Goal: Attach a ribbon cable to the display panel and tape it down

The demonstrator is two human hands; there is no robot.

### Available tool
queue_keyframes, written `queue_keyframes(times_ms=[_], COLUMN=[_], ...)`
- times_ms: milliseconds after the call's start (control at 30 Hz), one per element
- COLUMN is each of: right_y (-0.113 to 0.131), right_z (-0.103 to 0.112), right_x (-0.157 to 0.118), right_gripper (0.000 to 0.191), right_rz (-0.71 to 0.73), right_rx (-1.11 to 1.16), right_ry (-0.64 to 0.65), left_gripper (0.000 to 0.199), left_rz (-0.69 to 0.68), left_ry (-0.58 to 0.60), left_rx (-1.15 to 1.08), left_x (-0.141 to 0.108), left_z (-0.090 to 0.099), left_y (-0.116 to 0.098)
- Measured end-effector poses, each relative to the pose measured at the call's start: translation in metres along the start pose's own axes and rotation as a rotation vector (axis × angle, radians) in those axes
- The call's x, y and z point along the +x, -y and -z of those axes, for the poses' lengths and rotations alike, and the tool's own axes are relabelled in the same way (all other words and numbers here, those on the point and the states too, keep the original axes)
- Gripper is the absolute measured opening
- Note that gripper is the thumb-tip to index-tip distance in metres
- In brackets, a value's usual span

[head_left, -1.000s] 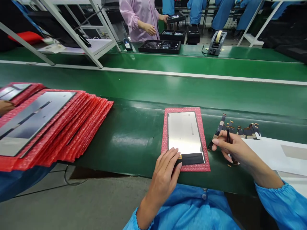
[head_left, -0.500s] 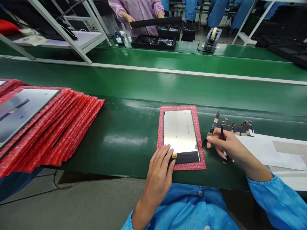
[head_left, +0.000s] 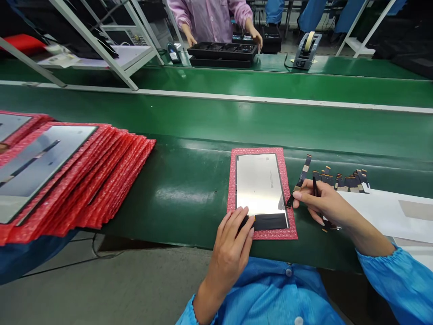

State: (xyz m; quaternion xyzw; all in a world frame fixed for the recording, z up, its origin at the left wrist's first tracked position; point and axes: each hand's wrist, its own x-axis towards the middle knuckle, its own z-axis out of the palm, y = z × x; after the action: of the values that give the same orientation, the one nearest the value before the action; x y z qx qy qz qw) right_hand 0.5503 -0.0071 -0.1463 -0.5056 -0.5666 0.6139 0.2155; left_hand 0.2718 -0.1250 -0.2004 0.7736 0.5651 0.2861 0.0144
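A silver-backed display panel (head_left: 260,183) with a black lower strip lies on a pink bubble-wrap bag (head_left: 291,221) at the bench's front edge. My left hand (head_left: 230,243) rests over the panel's lower left corner, fingers stretched out and hiding most of a small gold contact there. To the right of the panel, my right hand (head_left: 323,203) pinches a dark flex cable (head_left: 300,179) between thumb and fingers; its lower end is close to the panel's right edge. A thin black tool (head_left: 315,186), perhaps tweezers, is tucked in the same hand.
Several flex cables (head_left: 352,181) lie beyond my right hand, beside white sheets (head_left: 382,214). At left, a fanned stack of red bubble-wrap bags (head_left: 111,180) carries another panel (head_left: 43,162). Across the bench, a co-worker (head_left: 211,20) handles black trays (head_left: 223,53) near a tape dispenser (head_left: 307,50).
The view has shifted slightly left. My left fingers now cover more of the gold contact, while my right hand keeps its grip on the flex cable. The co-worker's raised tray has come down.
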Motion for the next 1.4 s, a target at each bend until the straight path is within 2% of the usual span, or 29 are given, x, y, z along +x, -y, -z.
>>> queue_keyframes(times_ms=[167,300,500,867,1400], right_y=[0.015,0.025,0.030,0.026,0.024], right_z=[-0.021,-0.047,-0.073,-0.076,-0.079], right_x=[0.017,0.034,0.049,0.054,0.051], right_gripper=[0.032,0.032,0.027,0.020,0.019], right_rz=[0.032,0.018,0.001,-0.033,-0.039], right_rx=[-0.026,-0.069,-0.136,-0.231,-0.225], right_ry=[0.120,0.252,0.318,0.363,0.336], left_gripper=[0.049,0.038,0.030,0.032,0.032], left_rz=[-0.008,0.052,0.073,0.078,0.075], left_ry=[-0.008,-0.083,-0.102,-0.084,-0.082], left_rx=[-0.022,-0.095,-0.123,-0.127,-0.114], left_x=[-0.004,-0.006,-0.008,-0.009,-0.008], left_z=[0.001,0.002,0.000,0.000,0.001], left_y=[0.001,0.004,0.005,0.005,0.005])
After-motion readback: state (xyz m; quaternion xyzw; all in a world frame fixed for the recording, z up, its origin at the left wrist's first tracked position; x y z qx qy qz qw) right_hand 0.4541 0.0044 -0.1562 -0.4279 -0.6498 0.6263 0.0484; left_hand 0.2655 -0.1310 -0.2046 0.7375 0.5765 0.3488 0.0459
